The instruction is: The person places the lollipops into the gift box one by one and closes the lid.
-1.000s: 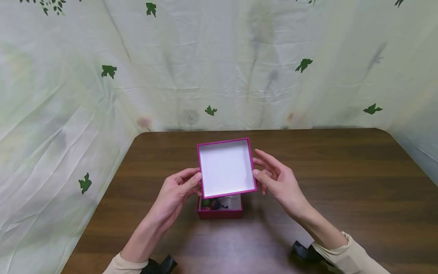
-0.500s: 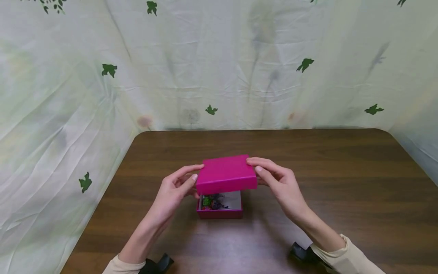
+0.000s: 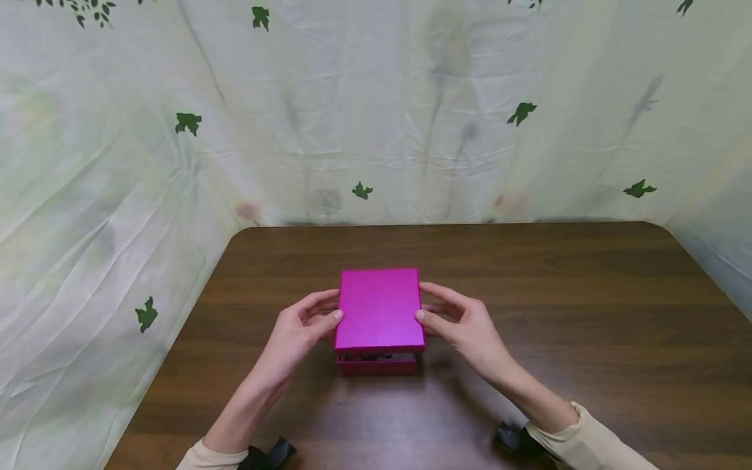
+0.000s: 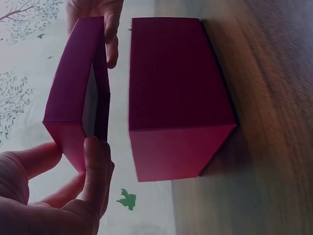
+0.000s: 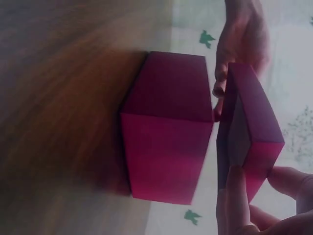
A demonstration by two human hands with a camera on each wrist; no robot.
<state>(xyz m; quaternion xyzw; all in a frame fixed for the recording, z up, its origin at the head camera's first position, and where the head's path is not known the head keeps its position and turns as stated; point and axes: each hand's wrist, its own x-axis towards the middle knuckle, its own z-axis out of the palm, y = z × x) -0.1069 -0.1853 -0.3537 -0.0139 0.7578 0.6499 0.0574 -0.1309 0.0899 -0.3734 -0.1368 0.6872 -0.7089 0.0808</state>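
Observation:
A square magenta box lid is held level, top side up, just above a matching open box. Both wrist views show a gap between lid and box. My left hand grips the lid's left side, thumb near the front and fingers along the edge. On the opposite side my right hand pinches the lid in the same way. Only a thin strip of the box's contents shows under the lid's front edge, too little to make out. The box stands upright on the table in the left wrist view.
A brown wooden table lies under the box. Behind it and at the sides hangs a pale cloth printed with green leaves. Black wrist straps with cameras sit at both cuffs.
The lid has turned from showing its white inside to lying flat with its outer top up. Both hands have brought it down over the box, which has stayed in place.

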